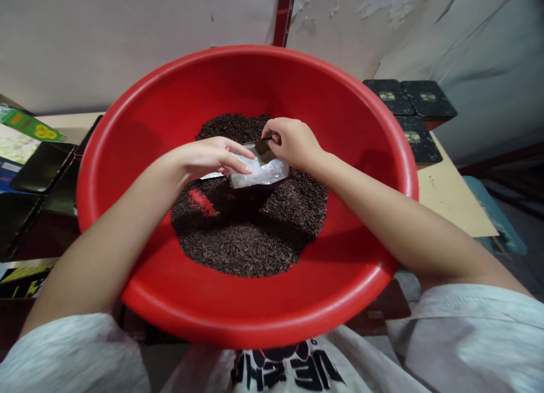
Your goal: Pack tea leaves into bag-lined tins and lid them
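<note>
A big red plastic basin (127,155) rests on my lap, with a heap of dark loose tea leaves (250,240) in its bottom. Over the heap both hands hold a small clear plastic bag (261,172). My left hand (208,158) pinches the bag's left edge with fingers pressed together. My right hand (291,141) is closed on the bag's upper right side, where a small dark scoop or packet (263,150) shows at its fingertips. What that dark item is I cannot make out exactly.
Dark tins (403,107) are stacked on a pale table (450,195) at the right. More dark trays (38,169) and printed packets (29,124) lie at the left. A grey peeling wall (127,36) stands behind the basin.
</note>
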`<state>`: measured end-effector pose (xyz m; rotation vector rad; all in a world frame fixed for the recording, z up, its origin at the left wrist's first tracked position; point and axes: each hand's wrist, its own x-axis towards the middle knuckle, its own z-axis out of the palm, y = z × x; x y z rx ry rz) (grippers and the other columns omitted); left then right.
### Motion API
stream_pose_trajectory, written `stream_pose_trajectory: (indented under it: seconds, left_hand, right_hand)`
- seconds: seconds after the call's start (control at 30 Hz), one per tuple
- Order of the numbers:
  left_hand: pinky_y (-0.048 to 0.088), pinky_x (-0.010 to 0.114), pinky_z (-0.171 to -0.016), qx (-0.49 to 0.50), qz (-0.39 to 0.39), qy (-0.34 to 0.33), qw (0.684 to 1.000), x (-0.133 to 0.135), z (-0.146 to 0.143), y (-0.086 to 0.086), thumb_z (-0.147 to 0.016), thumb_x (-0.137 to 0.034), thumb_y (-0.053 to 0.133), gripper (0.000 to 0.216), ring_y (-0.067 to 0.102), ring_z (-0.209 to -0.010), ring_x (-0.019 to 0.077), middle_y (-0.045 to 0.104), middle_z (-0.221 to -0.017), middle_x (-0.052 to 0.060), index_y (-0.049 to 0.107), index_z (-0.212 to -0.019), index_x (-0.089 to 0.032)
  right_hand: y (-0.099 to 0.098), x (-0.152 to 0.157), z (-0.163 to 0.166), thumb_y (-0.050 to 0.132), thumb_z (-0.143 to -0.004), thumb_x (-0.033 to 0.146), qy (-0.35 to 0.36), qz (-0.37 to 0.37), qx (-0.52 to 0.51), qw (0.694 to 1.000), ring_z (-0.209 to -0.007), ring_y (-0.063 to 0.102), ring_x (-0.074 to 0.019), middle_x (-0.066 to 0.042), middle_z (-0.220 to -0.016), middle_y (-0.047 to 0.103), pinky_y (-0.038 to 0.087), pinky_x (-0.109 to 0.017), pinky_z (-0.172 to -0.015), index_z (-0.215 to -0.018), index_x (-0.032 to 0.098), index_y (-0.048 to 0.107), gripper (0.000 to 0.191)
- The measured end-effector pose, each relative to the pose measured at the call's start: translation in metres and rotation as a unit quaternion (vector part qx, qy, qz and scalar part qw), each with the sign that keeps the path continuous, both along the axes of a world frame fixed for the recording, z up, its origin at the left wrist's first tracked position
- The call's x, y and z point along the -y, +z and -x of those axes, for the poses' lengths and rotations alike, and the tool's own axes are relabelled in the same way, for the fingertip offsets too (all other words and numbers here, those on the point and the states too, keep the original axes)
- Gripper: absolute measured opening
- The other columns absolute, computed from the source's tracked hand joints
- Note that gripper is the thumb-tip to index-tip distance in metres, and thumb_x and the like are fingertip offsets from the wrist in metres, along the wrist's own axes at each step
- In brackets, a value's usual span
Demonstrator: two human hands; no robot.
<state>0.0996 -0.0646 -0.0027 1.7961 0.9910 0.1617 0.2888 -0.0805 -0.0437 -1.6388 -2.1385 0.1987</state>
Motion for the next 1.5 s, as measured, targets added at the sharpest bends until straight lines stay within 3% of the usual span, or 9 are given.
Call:
stream_pose_trajectory:
  seconds: [0.13,0.3,0.57,0.63,0.83,1.0,1.13,1.33,1.5]
  left_hand:
    - [0.049,0.03,-0.069,0.067,-0.177,0.054,0.98,0.013,-0.007,0.001,-0.07,-0.024,0.065,0.033,0.061,-0.079,0.0173,0.06,-0.079,0.002,0.06,-0.102,-0.017]
    - [0.051,0.034,-0.075,0.066,-0.349,0.036,0.934,0.029,-0.013,0.006,-0.082,-0.028,0.054,0.025,0.061,-0.088,0.0188,0.064,-0.097,0.004,0.056,-0.106,-0.021]
    - [0.047,0.03,-0.083,0.038,-0.387,-0.145,0.91,0.064,-0.024,0.002,-0.084,-0.022,0.055,0.017,0.061,-0.09,0.0161,0.067,-0.093,0.0,0.061,-0.1,-0.022]
    - [0.047,0.03,-0.084,0.025,-0.383,-0.143,0.912,0.069,-0.026,0.004,-0.087,-0.024,0.052,0.019,0.061,-0.091,0.0164,0.067,-0.096,0.002,0.059,-0.104,-0.02]
    - [0.048,0.028,-0.07,-0.166,-0.272,-0.015,0.948,0.042,-0.01,0.012,-0.092,-0.018,0.032,0.035,0.063,-0.069,0.0142,0.068,-0.078,0.001,0.057,-0.116,-0.019]
    - [0.048,0.035,-0.068,-0.305,-0.377,0.012,0.875,0.031,0.0,0.012,-0.084,-0.038,0.049,0.031,0.064,-0.076,0.0245,0.068,-0.074,0.01,0.069,-0.086,-0.014]
    - [0.048,0.038,-0.068,-0.368,-0.401,0.046,0.838,0.036,0.006,0.021,-0.081,-0.053,0.049,0.045,0.064,-0.076,0.0288,0.065,-0.07,0.013,0.069,-0.08,-0.013]
    - [0.048,0.031,-0.063,-0.372,-0.362,0.0,0.855,0.019,0.011,0.007,-0.072,-0.06,0.056,0.048,0.063,-0.068,0.0243,0.064,-0.066,0.008,0.069,-0.083,-0.015]
    - [0.049,0.034,-0.071,-0.294,-0.434,0.061,0.849,0.028,0.006,0.014,-0.077,-0.047,0.057,0.041,0.063,-0.076,0.0249,0.066,-0.079,0.009,0.063,-0.101,-0.014]
  right_hand:
    - [0.015,0.004,-0.006,0.048,-0.089,0.034,0.018,0.071,-0.171,0.983,-0.058,0.047,-0.0099,-0.001,-0.061,0.055,0.035,-0.025,-0.06,-0.076,0.015,0.066,0.03]
    - [0.032,0.011,-0.007,0.048,-0.086,0.055,0.055,0.138,-0.293,0.944,-0.051,0.044,-0.007,0.002,-0.054,0.052,0.036,-0.021,-0.055,-0.068,0.017,0.063,0.046]
    - [0.038,0.023,0.004,0.06,-0.076,0.013,0.096,0.308,-0.17,0.931,-0.059,0.052,-0.0088,0.001,-0.065,0.063,0.039,-0.022,-0.057,-0.071,0.016,0.064,0.007]
    - [0.038,0.022,0.003,0.061,-0.07,0.008,0.078,0.284,-0.151,0.944,-0.06,0.053,-0.0098,0.001,-0.067,0.063,0.04,-0.023,-0.059,-0.075,0.016,0.065,0.009]
    - [0.038,0.021,0.001,0.05,-0.077,0.013,-0.025,0.054,-0.175,0.983,-0.073,0.056,-0.0132,-0.005,-0.086,0.064,0.043,-0.027,-0.067,-0.092,0.013,0.065,0.022]
    - [0.041,0.034,0.007,0.041,-0.078,0.012,-0.06,-0.01,-0.037,0.997,-0.084,0.056,-0.0177,-0.005,-0.095,0.063,0.042,-0.033,-0.078,-0.089,0.019,0.068,0.03]
    - [0.054,0.043,0.011,0.041,-0.078,0.011,-0.097,-0.016,0.025,0.995,-0.087,0.057,-0.0212,-0.007,-0.094,0.061,0.041,-0.039,-0.083,-0.083,0.017,0.07,0.03]
    - [0.055,0.044,0.007,0.051,-0.074,0.011,-0.126,0.09,0.089,0.984,-0.101,0.055,-0.0325,-0.013,-0.113,0.056,0.041,-0.051,-0.088,-0.104,0.014,0.067,0.035]
    - [0.05,0.037,0.002,0.05,-0.073,0.011,-0.021,0.095,-0.06,0.994,-0.106,0.054,-0.0248,-0.008,-0.121,0.054,0.044,-0.041,-0.091,-0.126,0.021,0.052,0.054]
